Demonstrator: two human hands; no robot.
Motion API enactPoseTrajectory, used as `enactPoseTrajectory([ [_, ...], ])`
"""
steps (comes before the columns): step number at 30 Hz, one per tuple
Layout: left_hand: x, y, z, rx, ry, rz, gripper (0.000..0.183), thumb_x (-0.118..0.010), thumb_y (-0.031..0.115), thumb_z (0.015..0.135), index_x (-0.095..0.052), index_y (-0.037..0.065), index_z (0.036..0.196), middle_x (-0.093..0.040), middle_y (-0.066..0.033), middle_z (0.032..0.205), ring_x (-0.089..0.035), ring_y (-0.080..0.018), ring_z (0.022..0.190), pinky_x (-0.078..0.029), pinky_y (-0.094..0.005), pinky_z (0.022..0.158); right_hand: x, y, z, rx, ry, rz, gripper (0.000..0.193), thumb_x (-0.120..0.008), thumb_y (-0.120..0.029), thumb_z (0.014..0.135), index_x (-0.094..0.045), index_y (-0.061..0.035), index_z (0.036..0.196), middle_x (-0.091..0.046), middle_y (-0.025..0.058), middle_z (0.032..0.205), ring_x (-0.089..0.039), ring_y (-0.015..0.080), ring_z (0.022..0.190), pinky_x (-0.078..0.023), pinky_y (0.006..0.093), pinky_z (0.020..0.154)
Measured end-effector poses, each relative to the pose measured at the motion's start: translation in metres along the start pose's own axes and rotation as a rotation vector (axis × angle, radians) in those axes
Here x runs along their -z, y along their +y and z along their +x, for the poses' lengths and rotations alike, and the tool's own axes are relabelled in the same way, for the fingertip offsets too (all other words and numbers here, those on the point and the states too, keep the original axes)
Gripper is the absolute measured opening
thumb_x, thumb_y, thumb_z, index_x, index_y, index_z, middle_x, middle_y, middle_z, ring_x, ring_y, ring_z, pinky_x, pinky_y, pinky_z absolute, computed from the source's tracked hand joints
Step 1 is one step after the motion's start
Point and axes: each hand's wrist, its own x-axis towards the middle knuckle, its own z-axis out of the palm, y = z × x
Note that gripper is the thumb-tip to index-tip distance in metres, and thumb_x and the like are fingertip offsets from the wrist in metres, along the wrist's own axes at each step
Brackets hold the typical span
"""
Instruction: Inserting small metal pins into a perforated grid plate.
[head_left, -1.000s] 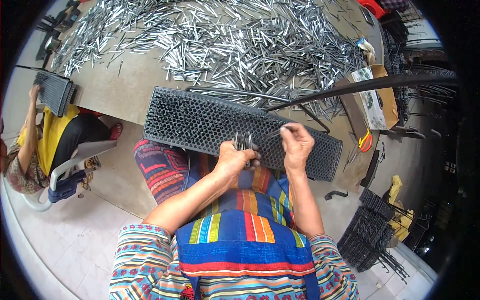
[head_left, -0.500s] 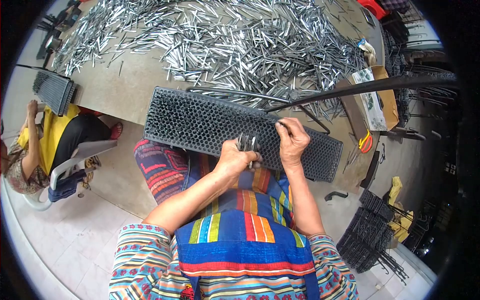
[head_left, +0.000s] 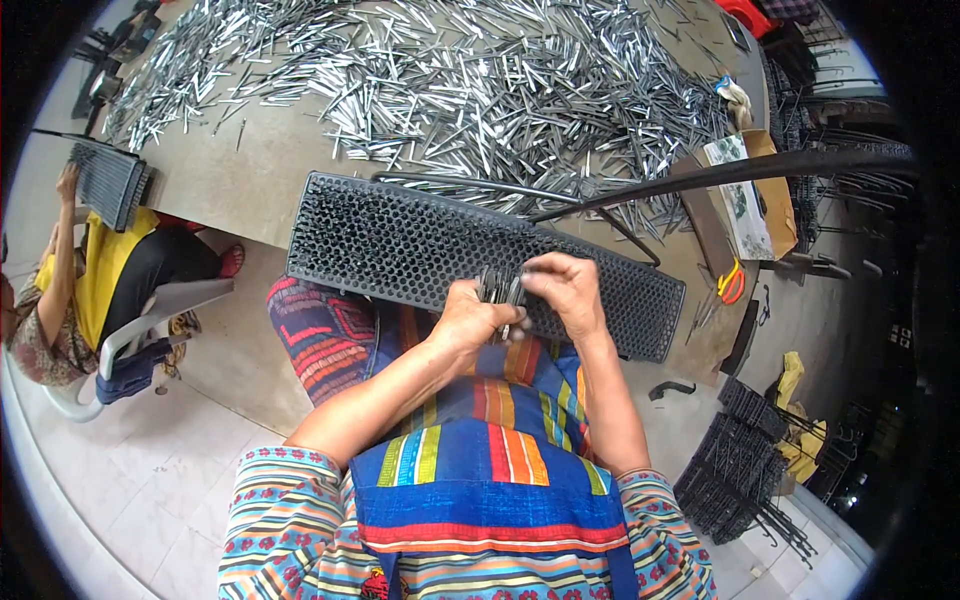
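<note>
A long black rack [head_left: 430, 232], its face full of small round holes, lies slanted across my lap against the table edge. Dark pieces fill many holes toward its left end; the right part shows bare holes. My left hand [head_left: 468, 318] is closed round a small bunch of thin metal strips [head_left: 497, 287], held upright over the rack's near edge. Beside it, my right hand [head_left: 568, 292] has its thumb and fingers pinched together at the top of the bunch. What lies between those fingertips is too small to make out.
A wide heap of loose metal strips [head_left: 480, 90] covers the table [head_left: 250, 185]. At the right are an open cardboard box [head_left: 775, 190], orange-handled scissors [head_left: 732, 285] and a black curved bar [head_left: 760, 172]. Stacked black racks [head_left: 730, 470] stand lower right. Another person [head_left: 70, 270] sits at left.
My right hand has come left and down from the rack's holes to the bunch in my left hand. My left hand stays nearly still. The other person's hand has risen to their rack.
</note>
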Motion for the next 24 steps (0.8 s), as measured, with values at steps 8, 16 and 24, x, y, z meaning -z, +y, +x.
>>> enactPoseTrajectory([
  [8, -0.004, -0.003, -0.002, 0.007, 0.012, -0.042, 0.011, -0.062, -0.002, 0.079, -0.065, 0.002, 0.089, -0.068, -0.0086, 0.073, -0.063, -0.0142, 0.055, -0.05, -0.0255, 0.046, 0.005, 0.021, -0.009, -0.106, -0.041, 0.332, 0.004, -0.07, -0.002, 0.08, -0.067, -0.0001, 0.08, -0.061, 0.0001, 0.064, -0.045, 0.002, 0.047, -0.031, 0.0172, 0.042],
  [16, -0.004, -0.001, -0.001, 0.024, -0.003, 0.02, 0.012, -0.059, -0.002, 0.08, -0.066, 0.002, 0.088, -0.068, -0.0083, 0.073, -0.064, -0.0141, 0.055, -0.05, -0.0253, 0.046, -0.003, 0.017, -0.015, -0.129, 0.0, 0.34, 0.005, -0.07, -0.002, 0.081, -0.067, 0.0002, 0.084, -0.061, 0.0005, 0.065, -0.043, 0.0025, 0.045, -0.03, 0.0177, 0.041],
  [24, -0.008, -0.009, -0.002, 0.009, 0.041, 0.01, 0.015, -0.059, -0.003, 0.082, -0.065, 0.001, 0.095, -0.068, -0.0094, 0.077, -0.065, -0.0163, 0.057, -0.053, -0.0275, 0.047, -0.01, 0.025, -0.022, -0.102, 0.094, 0.293, 0.005, -0.071, -0.003, 0.081, -0.067, 0.0002, 0.083, -0.062, 0.0006, 0.065, -0.045, 0.003, 0.044, -0.031, 0.0177, 0.041],
])
